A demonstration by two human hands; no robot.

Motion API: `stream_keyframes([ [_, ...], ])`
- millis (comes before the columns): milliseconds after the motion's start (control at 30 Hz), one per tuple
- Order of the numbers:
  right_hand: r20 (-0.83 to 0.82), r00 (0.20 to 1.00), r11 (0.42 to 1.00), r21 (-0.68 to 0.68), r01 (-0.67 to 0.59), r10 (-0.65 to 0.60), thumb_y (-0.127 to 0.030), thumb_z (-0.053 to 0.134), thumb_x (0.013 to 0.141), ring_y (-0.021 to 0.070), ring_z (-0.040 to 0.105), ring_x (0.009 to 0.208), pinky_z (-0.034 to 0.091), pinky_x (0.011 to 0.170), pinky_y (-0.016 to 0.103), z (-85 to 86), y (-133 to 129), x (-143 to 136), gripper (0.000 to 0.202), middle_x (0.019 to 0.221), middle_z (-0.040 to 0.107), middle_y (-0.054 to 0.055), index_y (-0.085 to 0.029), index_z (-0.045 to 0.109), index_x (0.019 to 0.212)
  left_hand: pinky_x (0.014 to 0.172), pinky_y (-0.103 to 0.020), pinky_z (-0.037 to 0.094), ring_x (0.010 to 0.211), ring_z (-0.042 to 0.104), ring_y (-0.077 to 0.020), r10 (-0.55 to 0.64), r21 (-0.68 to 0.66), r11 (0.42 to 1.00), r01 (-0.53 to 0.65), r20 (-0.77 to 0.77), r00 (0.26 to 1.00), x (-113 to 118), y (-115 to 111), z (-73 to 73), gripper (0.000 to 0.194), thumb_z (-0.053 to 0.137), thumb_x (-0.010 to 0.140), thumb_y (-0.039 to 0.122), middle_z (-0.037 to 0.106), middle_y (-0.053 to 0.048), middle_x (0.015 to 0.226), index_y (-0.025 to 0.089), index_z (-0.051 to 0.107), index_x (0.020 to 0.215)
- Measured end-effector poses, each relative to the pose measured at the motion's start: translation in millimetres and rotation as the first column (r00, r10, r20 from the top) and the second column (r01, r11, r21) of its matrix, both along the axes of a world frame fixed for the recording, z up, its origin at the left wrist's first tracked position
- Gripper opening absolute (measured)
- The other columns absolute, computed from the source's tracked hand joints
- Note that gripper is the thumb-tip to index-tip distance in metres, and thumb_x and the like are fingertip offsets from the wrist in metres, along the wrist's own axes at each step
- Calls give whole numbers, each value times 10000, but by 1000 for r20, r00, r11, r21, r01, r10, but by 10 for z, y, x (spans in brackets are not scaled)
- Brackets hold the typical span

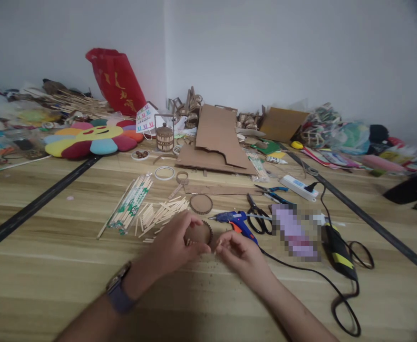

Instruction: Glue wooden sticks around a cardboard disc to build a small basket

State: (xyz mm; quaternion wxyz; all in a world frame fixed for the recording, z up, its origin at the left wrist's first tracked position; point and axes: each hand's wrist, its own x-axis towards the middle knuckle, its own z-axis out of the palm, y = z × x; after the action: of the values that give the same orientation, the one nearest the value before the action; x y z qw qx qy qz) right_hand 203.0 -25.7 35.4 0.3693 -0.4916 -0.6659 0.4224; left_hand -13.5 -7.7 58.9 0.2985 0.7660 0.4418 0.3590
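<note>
My left hand (178,242), with a watch on its wrist, curls around the left side of a small dark-edged ring (210,232). Its thumb stretches across the ring's near side, and part of the ring is hidden behind the fingers. Just to the right, my right hand (240,256) is closed in a pinch; a tiny pale bit may be between the fingertips, too small to name. A similar ring (201,204) lies beyond. Short wooden sticks (161,213) are strewn left of the rings. A blue hot glue gun (235,219) rests behind my right hand.
Black scissors (260,216), pliers (274,192) and a power strip (298,186) lie to the right, with a black cord (301,268) running nearer. Packaged sticks (131,202) are at left. Cardboard sheets (215,133), a small lidded basket (164,137) and a flower cushion (97,137) stand behind.
</note>
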Motion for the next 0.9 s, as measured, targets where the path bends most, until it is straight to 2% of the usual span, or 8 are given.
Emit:
stream_keyframes([
  [67,15,1000,1000,20,10,-10,-504,642,838,138,510,600,438,563,239,-59,55,20,306,660,558,-18,-203,597,811,1035,-459,444,1216,561,-339,-44,78,995,58,-167,985,-79,111,-80,597,827,694,531,627,-125,1287,225,597,1152],
  [133,62,998,999,50,-14,11,-473,626,855,143,527,601,445,564,242,-107,85,25,273,662,582,-11,-203,604,820,1107,-511,391,1328,486,-381,-75,62,993,99,-317,945,-111,186,-189,837,897,607,492,543,-161,1426,219,530,1308],
  [200,136,990,994,95,-44,30,-425,607,872,150,548,615,452,576,245,-138,92,17,224,672,606,-4,-205,619,834,1128,-523,371,1356,468,-371,-96,52,990,129,-410,907,-97,215,-295,921,913,608,420,520,-158,1461,230,461,1387],
  [267,203,979,987,148,-61,30,-375,585,887,157,571,641,456,595,247,-156,85,3,180,692,628,3,-207,631,844,1140,-523,356,1365,462,-357,-94,61,989,137,-459,883,-57,213,-368,922,905,636,365,509,-157,1476,227,427,1412],
  [467,251,966,974,196,-115,63,-297,536,906,164,576,653,439,601,248,-182,91,-31,133,723,645,15,-203,617,857,1097,-512,405,1317,515,-335,-93,48,991,124,-418,904,7,231,-401,822,861,683,247,555,-144,1433,230,445,1392],
  [600,266,961,973,192,-131,77,-269,535,894,158,551,641,412,587,246,-179,98,-45,112,723,633,14,-200,608,844,1062,-507,438,1279,547,-334,-101,33,992,122,-378,920,0,254,-421,804,851,684,232,592,-132,1391,243,458,1386],
  [900,274,958,970,197,-144,87,-218,552,881,131,498,602,370,551,222,-192,95,-52,80,672,568,-24,-201,608,827,1098,-518,405,1292,531,-342,-116,32,990,135,-345,931,5,253,-494,823,848,670,214,587,-131,1401,217,458,1395],
])
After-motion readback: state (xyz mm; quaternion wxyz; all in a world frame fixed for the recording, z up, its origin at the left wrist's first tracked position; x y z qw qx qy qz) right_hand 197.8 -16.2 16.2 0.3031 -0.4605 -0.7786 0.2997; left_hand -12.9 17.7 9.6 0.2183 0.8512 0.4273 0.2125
